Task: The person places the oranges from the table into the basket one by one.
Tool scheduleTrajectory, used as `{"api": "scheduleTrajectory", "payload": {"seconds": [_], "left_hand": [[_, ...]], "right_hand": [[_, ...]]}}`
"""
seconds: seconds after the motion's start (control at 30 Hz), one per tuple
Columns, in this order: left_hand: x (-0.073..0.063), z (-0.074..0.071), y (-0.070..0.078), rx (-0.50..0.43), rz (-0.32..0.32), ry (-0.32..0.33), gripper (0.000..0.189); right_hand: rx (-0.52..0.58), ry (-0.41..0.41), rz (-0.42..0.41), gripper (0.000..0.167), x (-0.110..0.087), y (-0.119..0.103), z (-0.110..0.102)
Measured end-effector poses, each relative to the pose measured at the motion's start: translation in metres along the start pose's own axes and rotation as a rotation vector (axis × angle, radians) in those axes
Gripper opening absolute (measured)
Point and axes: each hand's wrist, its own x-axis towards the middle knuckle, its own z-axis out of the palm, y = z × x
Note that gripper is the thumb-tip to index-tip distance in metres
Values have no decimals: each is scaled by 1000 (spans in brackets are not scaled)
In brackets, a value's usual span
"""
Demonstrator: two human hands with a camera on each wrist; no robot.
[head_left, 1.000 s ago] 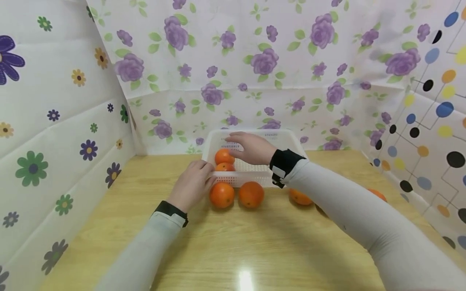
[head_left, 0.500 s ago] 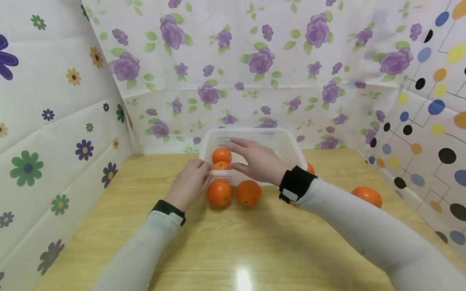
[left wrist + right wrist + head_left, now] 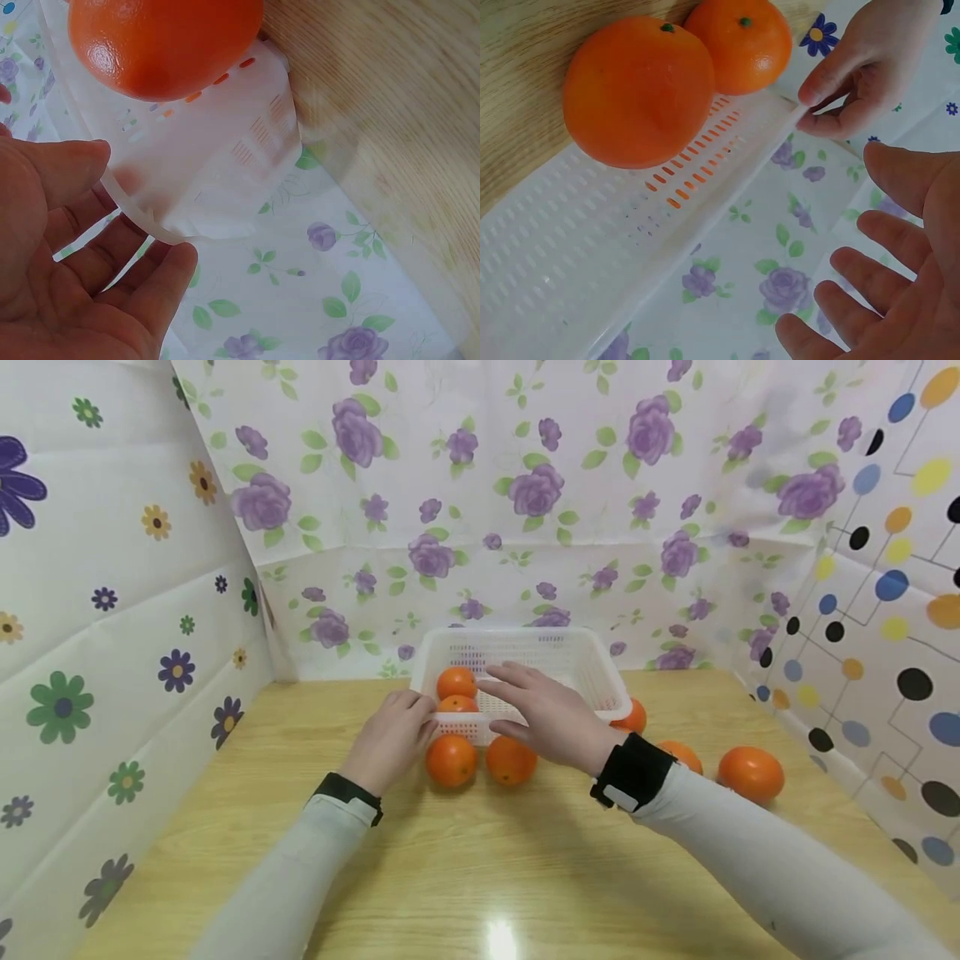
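There was my left hand (image 3: 392, 739), pinching the near left corner of the white plastic basket (image 3: 517, 647) on the wooden counter (image 3: 450, 868)! My right hand (image 3: 551, 714) hovered at its front rim, fingers spread wide and gripping nothing. Inside, at the left end, two oranges (image 3: 456, 682) sat one behind the other; two front oranges (image 3: 452, 762) stood side by side just before the basket, and three orange fruits (image 3: 751, 774) lay off to the right, the nearest close by the basket's corner.
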Motion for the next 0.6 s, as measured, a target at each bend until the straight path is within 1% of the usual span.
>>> {"api": "scheduleTrajectory", "payload": {"seconds": [0.17,0.47,0.6], "left_hand": [[-1,0,0,4,-2,-3,19],[-1,0,-1,9,-9,-12,19],[0,0,-1,2,-14,-17,20]], "right_hand": [[18,11,9,62,-8,-3,0],[136,1,53,63,-24,-9,10],[154,10,88,61,-31,-12,14]]}}
